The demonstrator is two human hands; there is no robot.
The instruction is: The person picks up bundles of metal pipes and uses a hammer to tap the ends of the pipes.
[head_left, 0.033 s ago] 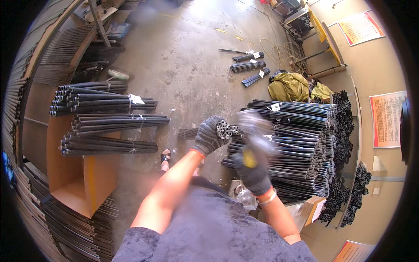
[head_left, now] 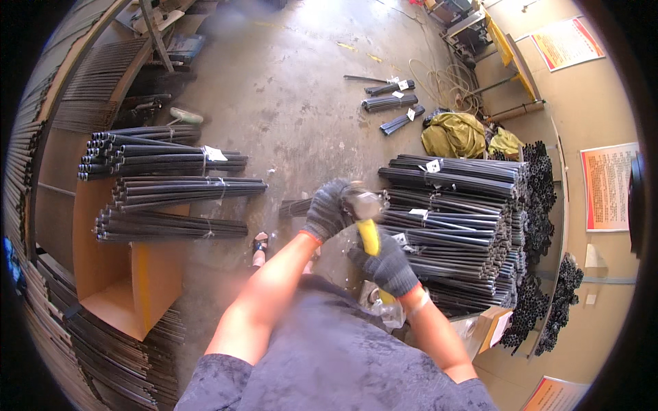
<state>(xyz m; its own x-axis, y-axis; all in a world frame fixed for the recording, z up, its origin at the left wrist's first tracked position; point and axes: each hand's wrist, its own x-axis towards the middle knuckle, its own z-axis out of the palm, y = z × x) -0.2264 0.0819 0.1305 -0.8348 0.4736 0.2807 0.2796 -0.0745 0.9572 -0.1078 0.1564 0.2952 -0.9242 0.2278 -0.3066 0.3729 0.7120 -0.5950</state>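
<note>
My right hand (head_left: 393,266), in a dark knit glove, is closed round the yellow handle of a hammer (head_left: 370,236). The blurred metal head sits right beside my left hand (head_left: 327,209), over the ends of a bundle of tubes. That left hand, gloved as well, is wrapped round the bundle. Dark tubes (head_left: 295,208) show on the far side of its wrist and seem to belong to the same bundle. The hammer head hides most of the tube ends, so contact cannot be made out.
A tall stack of black tubes (head_left: 452,233) with white tags stands at my right. Tied tube bundles (head_left: 178,161) rest on the left above an open cardboard box (head_left: 140,288). Smaller bundles (head_left: 389,103) and an olive sack (head_left: 454,134) lie farther off.
The hammer, a blur to the right of the bundle, has swung left and down onto the tube ends. My right hand has turned with it; my left hand stays in place.
</note>
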